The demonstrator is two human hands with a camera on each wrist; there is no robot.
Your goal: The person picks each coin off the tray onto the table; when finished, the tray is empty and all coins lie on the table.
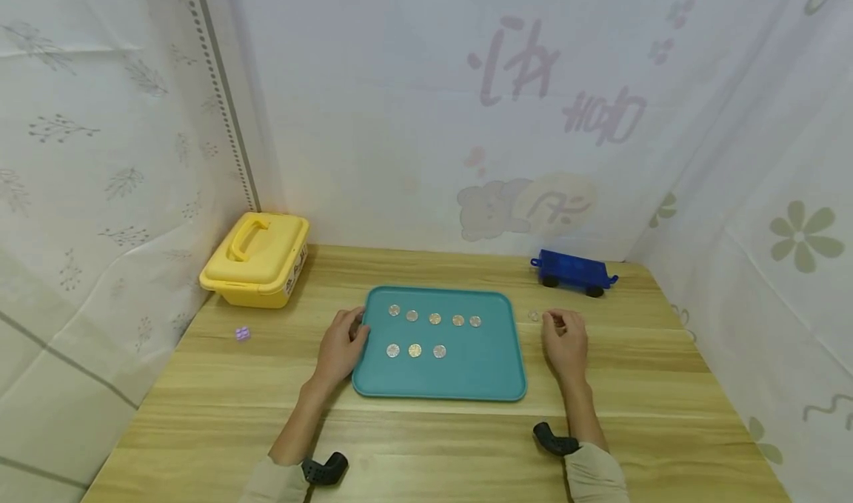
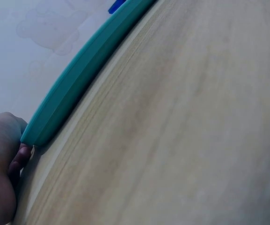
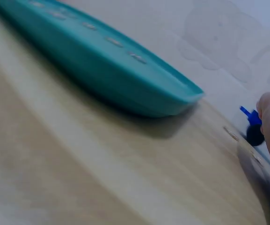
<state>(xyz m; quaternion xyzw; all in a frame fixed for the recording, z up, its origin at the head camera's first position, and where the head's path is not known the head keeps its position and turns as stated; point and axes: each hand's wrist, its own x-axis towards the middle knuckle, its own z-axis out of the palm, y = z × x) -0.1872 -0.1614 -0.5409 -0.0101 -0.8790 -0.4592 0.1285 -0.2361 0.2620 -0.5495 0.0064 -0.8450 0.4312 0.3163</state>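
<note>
A teal tray (image 1: 466, 377) lies on the wooden table. Several coins form its far row, with three more, including a gold-toned coin (image 1: 415, 350), in the near row. My left hand (image 1: 341, 346) grips the tray's left rim, thumb and fingers around the edge (image 2: 69, 89). Right of the tray, my right hand (image 1: 566, 344) hovers close over the table with bent fingers; I cannot tell whether they hold anything. Just left of its fingertips lies a loose coin (image 1: 534, 315). The right wrist view shows another coin (image 3: 256, 159) on the table beneath this hand.
A yellow lidded box (image 1: 256, 262) with a handle stands at the back left. In front of it sits a small purple block (image 1: 243, 333). At the back right is a blue toy wagon (image 1: 574, 272) with black wheels. Patterned white sheets (image 1: 400, 118) enclose the table's back and sides.
</note>
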